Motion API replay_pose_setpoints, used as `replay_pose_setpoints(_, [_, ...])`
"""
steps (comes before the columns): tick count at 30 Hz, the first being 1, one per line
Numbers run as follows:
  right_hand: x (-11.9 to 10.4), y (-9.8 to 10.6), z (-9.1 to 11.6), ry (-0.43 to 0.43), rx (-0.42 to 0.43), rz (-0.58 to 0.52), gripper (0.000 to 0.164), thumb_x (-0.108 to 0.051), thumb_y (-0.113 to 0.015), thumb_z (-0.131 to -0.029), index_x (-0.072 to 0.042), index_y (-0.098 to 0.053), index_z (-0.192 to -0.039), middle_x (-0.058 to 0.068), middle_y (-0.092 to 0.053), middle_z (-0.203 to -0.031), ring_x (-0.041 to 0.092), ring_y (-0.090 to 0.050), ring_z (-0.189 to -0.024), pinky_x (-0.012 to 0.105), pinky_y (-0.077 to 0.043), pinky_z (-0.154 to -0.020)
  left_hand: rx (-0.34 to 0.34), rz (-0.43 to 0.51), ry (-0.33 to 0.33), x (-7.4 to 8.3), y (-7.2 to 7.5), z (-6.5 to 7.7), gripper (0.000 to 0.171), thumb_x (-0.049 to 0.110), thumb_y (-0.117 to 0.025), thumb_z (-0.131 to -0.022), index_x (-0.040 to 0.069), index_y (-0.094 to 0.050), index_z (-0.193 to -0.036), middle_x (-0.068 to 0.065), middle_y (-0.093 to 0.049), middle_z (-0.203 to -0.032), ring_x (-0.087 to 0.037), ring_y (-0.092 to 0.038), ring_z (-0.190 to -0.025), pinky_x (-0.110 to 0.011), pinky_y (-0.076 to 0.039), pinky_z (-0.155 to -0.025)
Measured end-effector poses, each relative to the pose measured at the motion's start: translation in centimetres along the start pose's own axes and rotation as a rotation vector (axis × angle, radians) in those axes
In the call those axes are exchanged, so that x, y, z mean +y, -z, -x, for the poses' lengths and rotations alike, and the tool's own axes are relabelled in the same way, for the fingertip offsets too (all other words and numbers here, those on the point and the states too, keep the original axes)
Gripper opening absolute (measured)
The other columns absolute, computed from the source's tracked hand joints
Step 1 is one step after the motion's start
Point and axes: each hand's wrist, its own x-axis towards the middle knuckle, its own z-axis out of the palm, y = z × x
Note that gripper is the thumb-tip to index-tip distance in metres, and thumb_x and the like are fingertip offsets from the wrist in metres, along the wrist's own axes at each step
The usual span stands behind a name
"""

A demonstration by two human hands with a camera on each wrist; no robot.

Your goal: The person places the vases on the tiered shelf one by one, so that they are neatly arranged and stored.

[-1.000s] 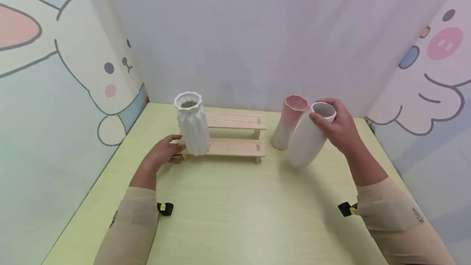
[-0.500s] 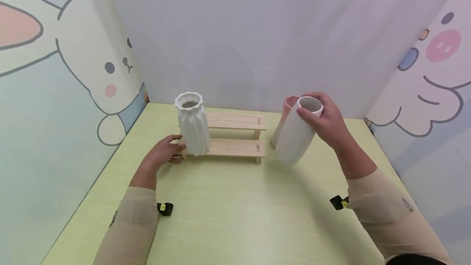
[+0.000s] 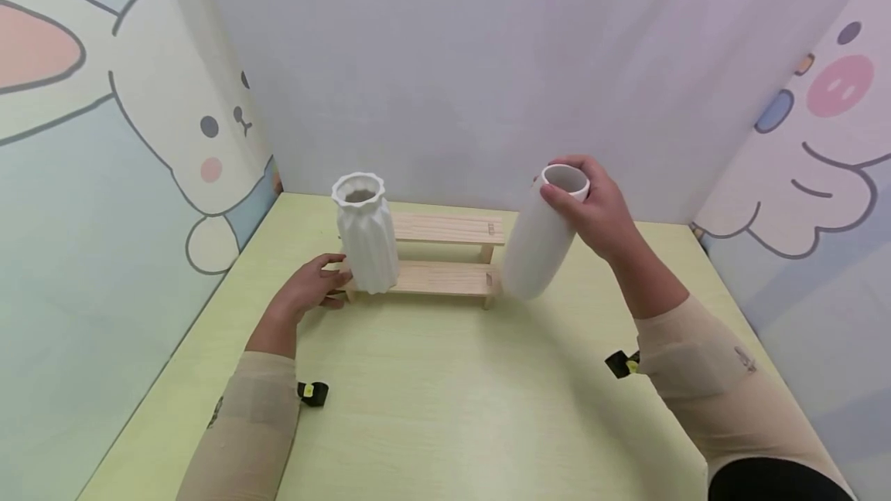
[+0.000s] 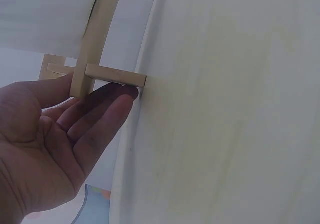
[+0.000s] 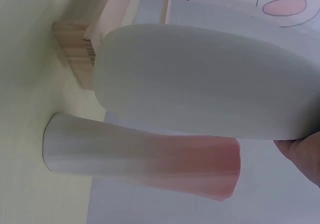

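My right hand [image 3: 592,203] grips a smooth white vase [image 3: 539,242] near its rim. The vase is tilted and off the table, its base beside the right end of a two-tier wooden shelf [image 3: 445,277]. In the right wrist view the white vase [image 5: 200,82] fills the middle, with a fingertip at its edge. A ribbed white vase [image 3: 367,246] stands upright on the left of the shelf's lower tier. At that tier's left end, my left hand [image 3: 316,284] holds the shelf; the left wrist view shows thumb and fingers about the board's end and leg [image 4: 115,76].
A pink-and-white vase [image 5: 190,161] stands on the table behind the held vase, almost wholly hidden in the head view. The pale yellow table [image 3: 418,393] reaches a back wall [image 3: 445,83]. Cartoon-printed side walls close in the left and right.
My right hand has carried the smooth white vase left and a little upward to the shelf's right end, covering the pink vase in the head view. My left hand stays put.
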Motion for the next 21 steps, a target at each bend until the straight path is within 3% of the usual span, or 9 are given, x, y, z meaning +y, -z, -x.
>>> replay_pose_setpoints(21, [-0.8,-3.0,-2.3,-0.009,-0.028,0.001,0.045,-0.038,-0.071,-0.089,-0.017,-0.054,-0.125,0.004,-0.061,-0.107,0.019,-0.062,-0.092,0.031,-0.054,-0.073,0.016,-0.02,0.004,-0.1,-0.1,-0.1,0.066,0.034,-0.057,-0.1,0.012,-0.027,-0.154,-0.027,-0.043,-0.148,-0.04,-0.057,-0.123,-0.043,-0.058,-0.086])
